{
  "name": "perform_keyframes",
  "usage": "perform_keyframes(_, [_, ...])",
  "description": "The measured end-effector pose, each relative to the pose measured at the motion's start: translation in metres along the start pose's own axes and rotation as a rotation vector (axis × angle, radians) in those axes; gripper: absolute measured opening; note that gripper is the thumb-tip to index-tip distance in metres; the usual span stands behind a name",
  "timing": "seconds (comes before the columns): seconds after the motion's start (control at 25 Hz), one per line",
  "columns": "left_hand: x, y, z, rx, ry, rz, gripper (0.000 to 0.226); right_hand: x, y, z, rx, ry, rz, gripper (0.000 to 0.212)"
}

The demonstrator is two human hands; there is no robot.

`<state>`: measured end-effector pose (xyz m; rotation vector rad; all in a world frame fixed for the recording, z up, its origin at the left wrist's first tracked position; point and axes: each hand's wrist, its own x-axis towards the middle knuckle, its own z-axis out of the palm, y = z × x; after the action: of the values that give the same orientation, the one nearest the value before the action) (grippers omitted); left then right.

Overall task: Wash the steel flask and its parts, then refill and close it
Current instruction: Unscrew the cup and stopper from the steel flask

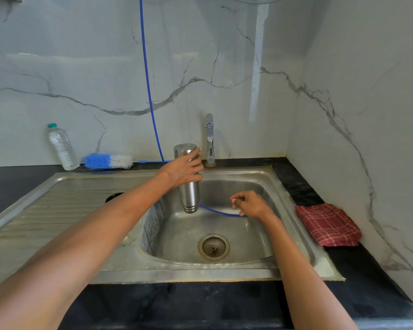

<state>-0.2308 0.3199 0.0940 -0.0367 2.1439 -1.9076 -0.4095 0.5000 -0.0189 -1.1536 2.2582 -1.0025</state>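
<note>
Flask: the cylindrical brushed-steel flask (188,184) is held upside down above the sink basin, its open threaded mouth pointing to the bottom of the basin and its flat base up, near the tap.
Left hand: the left hand (183,171) grips the flask around the upper half of its body, fingers wrapped on the right side, thumb behind.
Right hand: the right hand (249,204) is over the basin, to the right of the flask mouth and apart from it; its fingers are curled and they pinch the thin blue hose (146,75) near its end.
Hose: it comes down along the wall, passes behind the flask and curves across the basin to the right hand.
Sink: the stainless steel sink (303,236) has a ribbed draining board on the left and a round drain strainer (214,247) in the basin floor.
Cap: a small dark round object (114,197) lies on the draining board, partly hidden by the left forearm; I cannot tell surely what it is.
Tap: the chrome tap (209,139) stands behind the basin.
Counter, left: a clear plastic water bottle with green cap (63,146) stands at the wall, and beside it lies a blue and white bottle brush (107,161).
Counter, right: a folded red checked cloth (328,225) lies just beside the sink rim.
</note>
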Motion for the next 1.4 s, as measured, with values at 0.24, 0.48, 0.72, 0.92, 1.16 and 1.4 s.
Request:
perform_keyframes(0.24, [0.0,0.001,-0.005,0.103,-0.021,-0.001,0.074,0.002,0.001,0.002,-0.024,-0.071,-0.009,0.021])
perform_keyframes(0.48, [-0.004,0.005,-0.002,0.093,-0.062,-0.009,0.077,0.004,0.003,0.005,-0.058,-0.115,-0.017,0.023])
perform_keyframes(0.72, [-0.009,0.015,0.004,-0.077,-0.091,-0.054,0.068,0.006,0.004,0.006,-0.081,-0.148,-0.019,0.021])
perform_keyframes(0.92, [-0.013,0.025,0.007,-0.116,-0.121,-0.029,0.068,0.006,0.004,0.006,-0.081,-0.175,-0.018,0.014])
perform_keyframes(1.16, [-0.018,0.03,0.009,-0.216,-0.157,-0.083,0.067,0.005,0.003,0.007,-0.077,-0.199,-0.014,0.017])
perform_keyframes(1.4, [-0.024,0.033,0.012,-0.248,-0.154,-0.148,0.069,0.005,0.002,0.008,-0.092,-0.228,-0.019,0.017])
